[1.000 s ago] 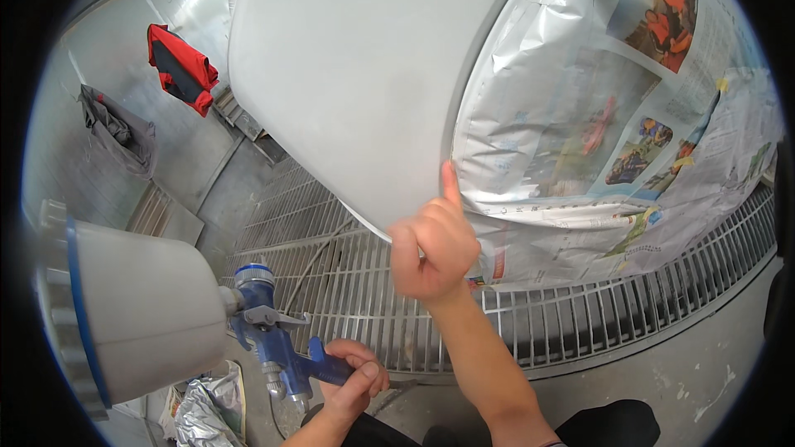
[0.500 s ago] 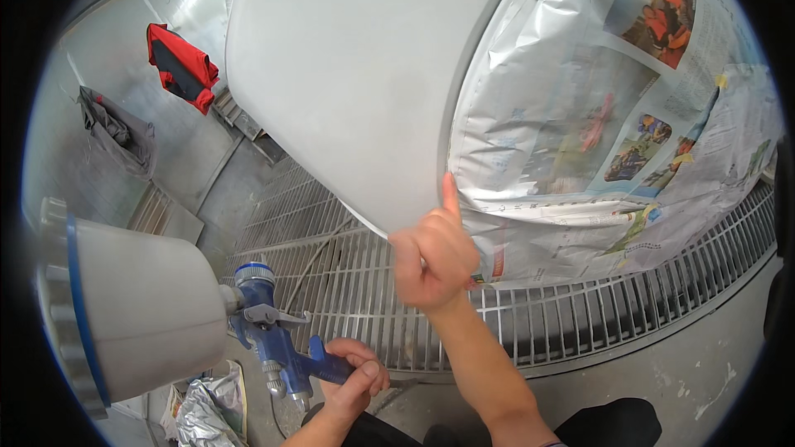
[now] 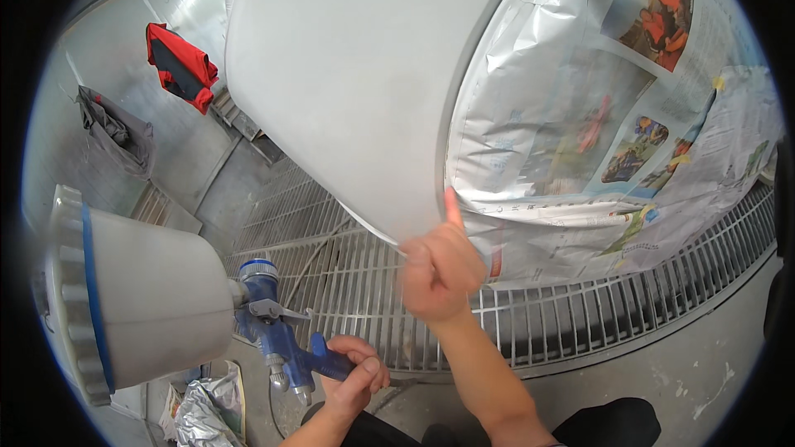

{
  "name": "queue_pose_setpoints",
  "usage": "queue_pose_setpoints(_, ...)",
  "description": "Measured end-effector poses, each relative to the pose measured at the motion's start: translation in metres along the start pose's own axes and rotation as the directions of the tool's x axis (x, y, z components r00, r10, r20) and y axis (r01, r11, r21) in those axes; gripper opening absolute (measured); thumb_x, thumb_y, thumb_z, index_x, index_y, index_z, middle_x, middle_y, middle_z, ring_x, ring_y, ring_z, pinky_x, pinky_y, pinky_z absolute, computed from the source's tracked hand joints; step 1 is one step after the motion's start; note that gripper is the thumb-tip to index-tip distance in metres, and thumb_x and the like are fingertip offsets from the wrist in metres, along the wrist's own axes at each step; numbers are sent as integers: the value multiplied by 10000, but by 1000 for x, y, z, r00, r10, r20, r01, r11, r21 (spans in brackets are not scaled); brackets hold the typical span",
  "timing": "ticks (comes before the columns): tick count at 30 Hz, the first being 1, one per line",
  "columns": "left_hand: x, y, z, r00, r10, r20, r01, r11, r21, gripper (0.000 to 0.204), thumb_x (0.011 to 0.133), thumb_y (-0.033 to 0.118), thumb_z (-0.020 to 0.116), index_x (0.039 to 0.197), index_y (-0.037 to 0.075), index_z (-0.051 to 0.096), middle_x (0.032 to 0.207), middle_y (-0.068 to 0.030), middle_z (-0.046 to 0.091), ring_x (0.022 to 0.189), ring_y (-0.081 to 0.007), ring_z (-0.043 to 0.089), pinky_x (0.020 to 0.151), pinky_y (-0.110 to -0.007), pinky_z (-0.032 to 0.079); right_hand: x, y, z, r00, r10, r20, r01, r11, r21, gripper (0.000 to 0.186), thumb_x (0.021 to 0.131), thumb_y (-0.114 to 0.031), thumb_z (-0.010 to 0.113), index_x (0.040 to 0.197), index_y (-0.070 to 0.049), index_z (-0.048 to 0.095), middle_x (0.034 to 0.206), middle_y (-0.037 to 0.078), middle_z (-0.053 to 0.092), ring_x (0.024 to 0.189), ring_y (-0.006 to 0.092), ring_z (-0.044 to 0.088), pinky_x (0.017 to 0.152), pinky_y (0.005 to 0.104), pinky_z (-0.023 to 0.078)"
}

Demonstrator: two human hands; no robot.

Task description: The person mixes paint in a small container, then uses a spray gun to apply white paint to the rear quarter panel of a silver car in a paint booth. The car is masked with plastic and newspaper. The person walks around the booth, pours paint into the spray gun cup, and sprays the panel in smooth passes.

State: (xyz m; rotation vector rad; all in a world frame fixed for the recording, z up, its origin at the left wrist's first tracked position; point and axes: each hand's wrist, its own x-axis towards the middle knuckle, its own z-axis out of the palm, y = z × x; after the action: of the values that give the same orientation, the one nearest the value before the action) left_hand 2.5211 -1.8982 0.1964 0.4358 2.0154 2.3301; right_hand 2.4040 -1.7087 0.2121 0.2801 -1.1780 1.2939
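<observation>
My left hand [image 3: 356, 372] is closed around the handle of a blue spray gun [image 3: 277, 335]. The gun lies tipped sideways, its large whitish paint cup [image 3: 161, 298] with a blue ring and ribbed lid stretching to the left. My right hand [image 3: 445, 269] holds nothing: its index finger is stretched out, while the other fingers curl in and are slightly blurred. That fingertip meets the seam between a light grey vehicle panel [image 3: 356, 74] and the newspaper masking [image 3: 546, 124] to its right, near the panel's lower end.
Below the panel runs a metal floor grating [image 3: 563, 323]. At the left, a red and black garment [image 3: 180, 66] and a grey garment [image 3: 116, 132] hang by the wall. Crumpled silver sheeting [image 3: 207, 410] lies at lower left, and a hose [image 3: 406, 382] trails behind my left hand.
My right fingertip has slid a little down along the seam. The spray gun's cup has shifted slightly right and tilted, with my left hand still gripping the handle.
</observation>
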Motion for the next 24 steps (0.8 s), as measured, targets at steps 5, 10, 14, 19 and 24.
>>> queue_pose_setpoints(5, -2, -1, -1, 1000, -4, -9, 4, 1000, -15, 225, 929, 71, 683, 1097, 38, 537, 595, -43, 445, 458, -170, 470, 507, -390, 515, 2, -13, -17, 997, 2, -79, -4, 1000, -24, 151, 853, -7, 607, 721, -30, 676, 655, 69, 614, 589, 235, 575, 1072, 589, 518)
queue_pose_setpoints(10, -2, 0, -3, 1000, -1, 17, 2, 999, -54, 218, 936, 34, 672, 1110, 33, 540, 651, -59, 502, 483, -166, 486, 528, -386, 515, 3, -5, -18, 998, 23, -62, -21, 999, 29, 154, 843, -19, 620, 695, -40, 657, 618, 55, 583, 567, 234, 546, 1053, 582, 525)
queue_pose_setpoints(14, -3, 2, -2, 1000, 4, 1, -4, 1000, -10, 226, 928, 63, 673, 1103, 39, 532, 620, -49, 465, 466, -170, 469, 505, -391, 506, 9, 3, -11, 995, -71, 64, 68, 997, 43, 162, 840, -27, 642, 682, -64, 645, 594, 35, 541, 537, 221, 491, 1126, 626, 476)
queue_pose_setpoints(19, -2, 2, -4, 1000, 1, 11, -1, 1000, -12, 219, 929, 67, 671, 1096, 41, 532, 616, -49, 456, 465, -170, 470, 505, -392, 507, 18, 10, 5, 991, -123, 48, 121, 991, 52, 191, 855, -42, 662, 670, -79, 632, 579, 18, 512, 524, 209, 461, 1185, 650, 410)
queue_pose_setpoints(24, -1, 1, -6, 1000, 0, 13, 0, 1000, -9, 215, 933, 72, 673, 1091, 41, 532, 611, -47, 452, 466, -171, 474, 504, -392, 507, 20, 19, 11, 991, -126, 39, 124, 991, 53, 198, 859, -46, 667, 668, -79, 631, 582, 18, 520, 528, 200, 468, 1189, 653, 406)
